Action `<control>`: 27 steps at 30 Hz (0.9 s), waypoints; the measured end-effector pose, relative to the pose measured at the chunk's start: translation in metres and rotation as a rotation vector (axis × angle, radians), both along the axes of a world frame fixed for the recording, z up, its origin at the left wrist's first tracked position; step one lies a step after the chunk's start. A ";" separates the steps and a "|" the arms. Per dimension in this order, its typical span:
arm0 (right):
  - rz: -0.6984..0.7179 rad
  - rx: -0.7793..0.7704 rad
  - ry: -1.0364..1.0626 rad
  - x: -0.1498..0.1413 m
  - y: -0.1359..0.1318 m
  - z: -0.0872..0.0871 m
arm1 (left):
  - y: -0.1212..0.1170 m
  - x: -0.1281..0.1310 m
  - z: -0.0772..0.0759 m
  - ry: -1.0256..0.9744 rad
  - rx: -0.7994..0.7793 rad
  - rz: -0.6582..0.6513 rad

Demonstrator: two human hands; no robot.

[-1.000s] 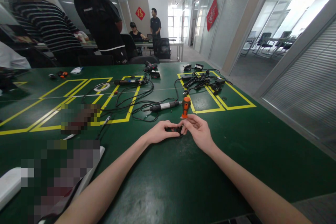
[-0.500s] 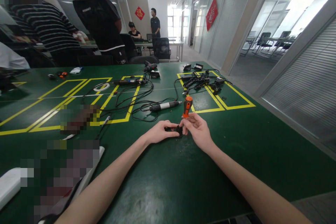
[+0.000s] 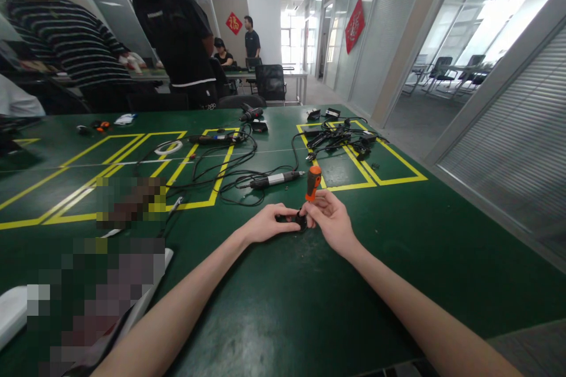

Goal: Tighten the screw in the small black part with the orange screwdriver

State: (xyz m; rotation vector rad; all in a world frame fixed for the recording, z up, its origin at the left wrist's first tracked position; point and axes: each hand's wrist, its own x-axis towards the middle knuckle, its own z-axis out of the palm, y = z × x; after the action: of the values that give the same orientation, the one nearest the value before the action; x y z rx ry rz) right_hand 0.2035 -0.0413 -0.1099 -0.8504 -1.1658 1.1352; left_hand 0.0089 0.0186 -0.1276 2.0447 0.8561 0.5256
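Note:
On the green table, my left hand pinches a small black part between thumb and fingers; its kind is too small to tell. My right hand is closed around the lower end of a screwdriver with an orange and black handle. The handle points up and leans slightly right, while the lower end goes down to the black part. Whether the tip sits in a screw is hidden by my fingers.
Beyond my hands lies a silver and black corded power tool. A tangle of black cables and parts is at the back right, and a cordless drill at the back. Yellow tape marks the green table. People stand behind it.
The screwdriver handle has turned and dropped a little, leaning slightly more to the right. Both hands keep their grip. A standing person in black has shifted a little to the right.

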 end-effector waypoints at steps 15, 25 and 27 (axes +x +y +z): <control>0.000 0.021 -0.001 0.001 -0.001 -0.002 | 0.001 -0.001 -0.001 0.009 0.002 -0.011; -0.017 0.038 -0.064 0.004 0.000 0.001 | 0.000 -0.001 0.000 0.014 0.003 -0.013; 0.003 0.042 -0.024 0.003 -0.001 -0.001 | 0.000 -0.001 0.000 0.016 0.000 -0.014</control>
State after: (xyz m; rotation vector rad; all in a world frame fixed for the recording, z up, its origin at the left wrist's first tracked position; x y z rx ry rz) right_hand 0.2065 -0.0419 -0.1104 -0.8317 -1.2068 1.1017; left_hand 0.0080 0.0184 -0.1276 2.0556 0.8508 0.5026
